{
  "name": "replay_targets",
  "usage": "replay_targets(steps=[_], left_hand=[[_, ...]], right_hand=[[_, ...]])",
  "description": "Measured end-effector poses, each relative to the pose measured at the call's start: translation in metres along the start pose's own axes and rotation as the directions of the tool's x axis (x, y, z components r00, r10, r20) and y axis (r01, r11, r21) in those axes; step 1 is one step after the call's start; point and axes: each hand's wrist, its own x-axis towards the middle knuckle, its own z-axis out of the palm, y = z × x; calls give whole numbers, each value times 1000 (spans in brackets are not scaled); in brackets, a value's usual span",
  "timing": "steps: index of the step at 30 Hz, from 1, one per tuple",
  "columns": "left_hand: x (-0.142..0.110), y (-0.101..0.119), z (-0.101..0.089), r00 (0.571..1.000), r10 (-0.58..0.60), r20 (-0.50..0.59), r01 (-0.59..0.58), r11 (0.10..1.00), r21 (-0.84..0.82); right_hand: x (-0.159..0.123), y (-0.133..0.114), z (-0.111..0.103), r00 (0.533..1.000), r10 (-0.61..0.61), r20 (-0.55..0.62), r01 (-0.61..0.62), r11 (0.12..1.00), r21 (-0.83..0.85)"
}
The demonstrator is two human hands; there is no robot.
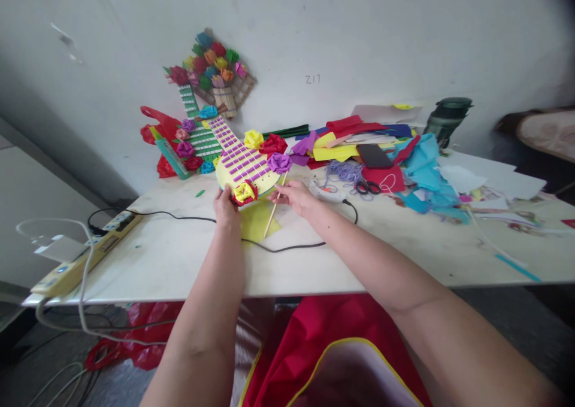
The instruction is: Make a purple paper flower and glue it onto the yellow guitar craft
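Observation:
My left hand point(227, 206) grips the lower left edge of a yellow vase-shaped craft panel point(223, 173) covered in rows of purple strips. Beside those fingers, a yellow and red paper flower point(245, 192) sits at the panel's bottom. Close to the panel's lower right edge, my right hand point(294, 196) is closed round a thin wooden stick point(272, 216) that slants downward. A purple paper flower point(279, 163) is just above the stick's top; whether they are joined I cannot tell. Yellow point(254, 139) and red point(273, 145) paper flowers lie behind the panel's right side.
Behind stands a green striped panel point(204, 143) with paper flowers, beside a glue bottle point(172, 157). Coloured paper point(341, 149), a phone point(374, 155), scissors point(368, 187) and a white glue gun point(327, 193) lie to the right. A black cable point(287, 249) crosses the table from a power strip point(90, 254).

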Motion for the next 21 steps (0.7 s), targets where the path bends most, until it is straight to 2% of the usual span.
replay_targets(steps=[6,13,19,21], left_hand=[[1,0,0,1000,-12,-23,12,1000,11],[2,1,0,999,3,-43,-2,1000,18],[4,5,-4,993,9,-119,-6,999,32],[4,6,-3,989,-1,-147,6,999,34]], right_hand=[[1,2,0,1000,-2,-20,2,1000,1],[-8,-3,4,999,38,14,-37,999,-25],[-15,-9,8,987,155,41,-147,977,-153],[-16,-11,7,988,155,19,-148,969,-196]])
